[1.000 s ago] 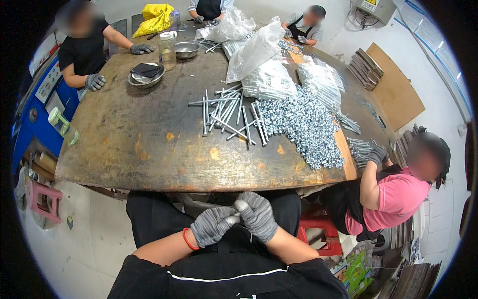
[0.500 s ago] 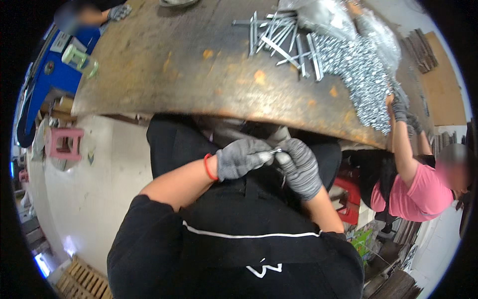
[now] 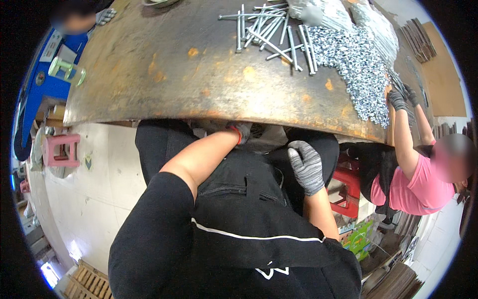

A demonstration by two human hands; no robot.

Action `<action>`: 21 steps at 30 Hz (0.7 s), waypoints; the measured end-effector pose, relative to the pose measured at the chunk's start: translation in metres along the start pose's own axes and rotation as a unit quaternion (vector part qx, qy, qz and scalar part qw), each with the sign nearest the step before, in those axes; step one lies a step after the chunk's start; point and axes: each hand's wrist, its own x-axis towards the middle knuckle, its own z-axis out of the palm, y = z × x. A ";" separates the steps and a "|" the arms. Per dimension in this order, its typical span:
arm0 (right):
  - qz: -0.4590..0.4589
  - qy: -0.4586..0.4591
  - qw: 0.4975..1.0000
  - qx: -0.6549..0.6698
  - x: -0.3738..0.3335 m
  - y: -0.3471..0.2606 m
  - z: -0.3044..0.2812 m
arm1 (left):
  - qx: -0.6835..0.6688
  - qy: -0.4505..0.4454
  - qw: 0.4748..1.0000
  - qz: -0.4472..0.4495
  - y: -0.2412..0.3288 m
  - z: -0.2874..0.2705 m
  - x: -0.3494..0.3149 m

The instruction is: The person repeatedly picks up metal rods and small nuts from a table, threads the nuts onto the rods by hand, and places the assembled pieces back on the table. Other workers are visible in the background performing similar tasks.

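My left hand (image 3: 243, 133), in a grey glove with a red band at the wrist, reaches in under the table's front edge. Its fingers are hidden there, beside a pale plastic bag (image 3: 269, 140) in front of my lap. Over my right thigh is my right hand (image 3: 306, 168), in a grey striped glove, with the fingers curled and the thumb close to them. Whatever it may hold cannot be made out. Several long metal bolts (image 3: 271, 34) lie loosely crossed on the table, next to a large heap of small shiny nuts (image 3: 356, 70).
The worn wooden table (image 3: 189, 74) spans the front. Clear plastic bags (image 3: 326, 15) lie behind the nuts. At right, a co-worker in a pink shirt (image 3: 418, 184) handles thin metal pieces with gloved hands. Another person's gloved hand (image 3: 105, 16) rests at the far left. A pink stool (image 3: 60, 150) stands left.
My hands have parted from the small metal piece they held together. The left has gone forward under the table edge; the right has moved slightly right. The view has shifted a little.
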 end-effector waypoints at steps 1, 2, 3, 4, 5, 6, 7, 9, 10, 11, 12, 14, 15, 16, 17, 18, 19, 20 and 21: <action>0.001 0.024 1.000 -0.001 0.004 0.004 -0.007 | -0.010 -0.025 1.000 0.001 -0.006 0.012 0.004; 0.016 0.062 0.998 0.003 0.009 0.009 -0.013 | -0.023 -0.049 0.999 0.005 -0.009 0.023 0.005; 0.031 0.102 0.994 0.006 0.016 0.015 -0.020 | -0.039 -0.072 0.997 0.009 -0.010 0.029 0.004; 0.048 0.115 0.991 -0.057 0.027 0.022 -0.028 | -0.052 -0.094 0.994 0.011 -0.008 0.031 -0.002; 0.064 0.127 0.983 -0.118 0.040 0.031 -0.036 | -0.058 -0.114 0.992 0.005 -0.005 0.032 -0.008; 0.080 0.135 0.981 -0.110 0.053 0.051 -0.041 | -0.042 -0.119 0.992 -0.023 0.009 0.022 -0.019; 0.080 0.132 0.984 -0.093 0.078 0.067 -0.037 | 0.042 -0.161 0.986 -0.006 -0.006 0.030 0.001; 0.129 0.135 0.981 -0.056 0.113 0.101 -0.050 | -0.018 -0.142 0.987 0.077 0.042 -0.019 -0.040; 0.170 0.120 0.970 -0.127 0.135 0.094 -0.056 | -0.014 -0.142 0.980 0.136 0.062 -0.044 -0.063; 0.189 0.119 0.970 -0.100 0.159 0.088 -0.059 | -0.010 -0.142 0.971 0.195 0.080 -0.067 -0.084; 0.161 0.152 0.969 -0.111 0.177 0.096 -0.060 | -0.009 -0.109 0.964 0.243 0.095 -0.089 -0.100; 0.180 0.150 0.956 -0.177 0.217 0.119 -0.062 | 0.008 0.019 0.966 0.256 0.118 -0.132 -0.114; 0.182 0.158 0.949 -0.202 0.229 0.125 -0.061 | 0.025 0.112 0.969 0.220 0.123 -0.153 -0.108; 0.195 0.150 0.941 -0.234 0.236 0.115 -0.057 | 0.032 0.228 0.961 0.153 0.120 -0.172 -0.093; 0.207 0.143 0.930 -0.269 0.241 0.102 -0.056 | 0.039 0.340 0.935 0.088 0.113 -0.191 -0.076; 0.195 0.143 0.928 -0.285 0.244 0.095 -0.054 | 0.122 0.423 0.893 0.097 0.098 -0.206 -0.052; 0.150 0.187 0.926 -0.292 0.244 0.102 -0.050 | 0.202 0.498 0.837 0.107 0.086 -0.218 -0.032; 0.138 0.200 0.936 -0.256 0.244 0.105 -0.049 | 0.237 0.458 0.854 0.074 0.083 -0.230 -0.024; 0.129 0.213 0.943 -0.221 0.239 0.104 -0.050 | 0.271 0.414 0.868 0.043 0.086 -0.236 -0.020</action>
